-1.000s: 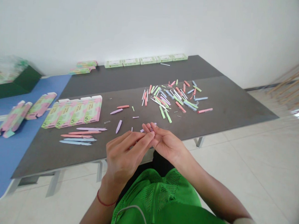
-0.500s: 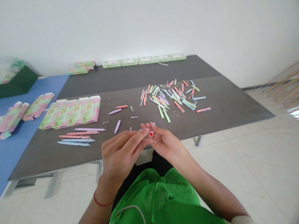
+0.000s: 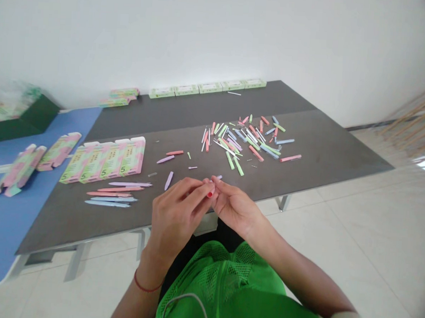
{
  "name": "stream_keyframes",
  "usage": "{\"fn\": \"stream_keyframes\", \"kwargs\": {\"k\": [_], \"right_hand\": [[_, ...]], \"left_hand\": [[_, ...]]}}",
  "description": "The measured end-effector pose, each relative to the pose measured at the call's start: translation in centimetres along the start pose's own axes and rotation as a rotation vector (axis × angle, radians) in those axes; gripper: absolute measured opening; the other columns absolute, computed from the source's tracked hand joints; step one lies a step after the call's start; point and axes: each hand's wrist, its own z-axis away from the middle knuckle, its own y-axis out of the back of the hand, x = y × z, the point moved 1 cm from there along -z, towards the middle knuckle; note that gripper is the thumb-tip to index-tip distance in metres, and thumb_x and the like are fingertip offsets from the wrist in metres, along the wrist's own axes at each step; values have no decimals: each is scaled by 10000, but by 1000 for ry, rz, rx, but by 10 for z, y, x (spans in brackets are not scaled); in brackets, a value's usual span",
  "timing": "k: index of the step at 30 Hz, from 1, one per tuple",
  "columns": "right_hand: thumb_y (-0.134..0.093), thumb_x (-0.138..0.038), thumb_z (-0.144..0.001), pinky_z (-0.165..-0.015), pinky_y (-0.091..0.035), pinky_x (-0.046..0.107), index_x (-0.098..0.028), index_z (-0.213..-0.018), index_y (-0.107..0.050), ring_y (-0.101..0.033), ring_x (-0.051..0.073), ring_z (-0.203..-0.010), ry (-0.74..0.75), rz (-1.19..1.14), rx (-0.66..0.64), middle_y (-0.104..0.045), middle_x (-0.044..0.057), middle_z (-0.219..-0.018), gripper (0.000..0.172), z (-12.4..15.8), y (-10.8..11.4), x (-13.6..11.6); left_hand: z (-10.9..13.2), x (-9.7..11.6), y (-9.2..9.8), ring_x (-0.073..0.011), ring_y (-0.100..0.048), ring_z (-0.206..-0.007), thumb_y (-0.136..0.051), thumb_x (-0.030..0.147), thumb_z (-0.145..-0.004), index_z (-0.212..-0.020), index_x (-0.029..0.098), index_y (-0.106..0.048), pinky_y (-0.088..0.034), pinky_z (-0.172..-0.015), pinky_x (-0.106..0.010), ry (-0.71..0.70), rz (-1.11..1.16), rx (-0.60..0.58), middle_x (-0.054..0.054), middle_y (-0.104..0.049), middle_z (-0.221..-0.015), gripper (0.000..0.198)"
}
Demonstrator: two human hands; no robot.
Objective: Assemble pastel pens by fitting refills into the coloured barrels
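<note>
My left hand point(image 3: 177, 211) pinches a pink-red pen barrel point(image 3: 209, 195), its round end turned towards me just over the table's front edge. Closed around the same piece from the other side are the fingertips of my right hand point(image 3: 236, 207); the fingers hide most of the barrel. A purple piece point(image 3: 219, 177) shows just beyond my fingertips. Left of the hands lie purple pen barrels point(image 3: 169, 180), a red barrel point(image 3: 175, 153) and small green and purple parts. Assembled-looking purple, red and blue pens point(image 3: 112, 199) lie in a row further left.
Loose pen barrels and white refills point(image 3: 242, 139) are spread over the dark table point(image 3: 327, 151). Printed cartons point(image 3: 105, 160) stand at the left, and green boxes point(image 3: 209, 87) line the back edge. A dark green bin point(image 3: 25, 118) rests on the blue table point(image 3: 2, 233).
The pink-red barrel's end has tilted down and shifted slightly left between my fingers. My left hand has moved a little to the right; both hands remain together.
</note>
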Motion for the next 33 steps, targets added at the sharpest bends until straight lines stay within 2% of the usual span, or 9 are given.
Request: {"fn": "stream_keyframes", "kwargs": {"k": [2, 5, 9, 12, 17, 23, 33], "right_hand": [[-455, -109, -1054, -796, -636, 243, -111, -913, -700, -765, 131, -766, -24, 12, -9, -786, 70, -820, 282, 2, 1, 1], [-426, -166, -1068, -912, -639, 376, -76, -1007, -717, -798, 210, -886, -54, 73, -46, -810, 135, -922, 311, 7, 5, 1], [-439, -204, -1067, -947, -626, 420, -59, -1071, -734, -808, 235, -905, -52, 186, -125, -817, 168, -992, 328, 16, 7, 0], [-488, -218, -1052, -942, -625, 427, -58, -1084, -741, -812, 251, -913, -60, 235, -177, -814, 188, -1025, 301, 22, 5, 0], [-597, -245, -1005, -946, -623, 433, -66, -1058, -751, -811, 267, -931, -40, 247, -224, -812, 198, -1044, 242, 27, 1, -1], [-675, -278, -967, -971, -611, 440, -92, -1036, -751, -809, 264, -946, -40, 249, -228, -813, 189, -1051, 212, 28, 2, -2], [-716, -292, -943, -954, -617, 435, -96, -1039, -748, -809, 258, -941, -78, 244, -238, -814, 184, -1053, 221, 31, 1, -1]], "left_hand": [[-2, -3, 5, -137, -706, -848, -691, 225, -965, -1052, 207, -735, -549, -750, -235, 87, 79, 12, -31, -759, -999, 99], [-6, -14, 11, -113, -719, -776, -671, 258, -980, -1032, 200, -729, -562, -722, -210, 300, 242, 29, -18, -774, -968, 97], [-14, -32, 9, -139, -754, -771, -689, 329, -968, -1090, 183, -748, -600, -706, -217, 482, 446, 69, -34, -792, -909, 199], [-21, -40, 5, -147, -756, -745, -725, 358, -937, -1114, 160, -749, -611, -682, -220, 506, 515, 108, -45, -791, -863, 266], [-26, -41, -2, -154, -762, -699, -786, 353, -883, -1177, 167, -664, -628, -674, -236, 532, 605, 158, -30, -778, -802, 368], [-29, -41, -4, -145, -761, -689, -778, 363, -887, -1037, 165, -667, -621, -656, -220, 517, 604, 147, -37, -778, -810, 272], [-36, -39, -4, -131, -746, -675, -777, 324, -892, -1020, 160, -720, -591, -632, -200, 481, 547, 140, -28, -780, -780, 216]]}}
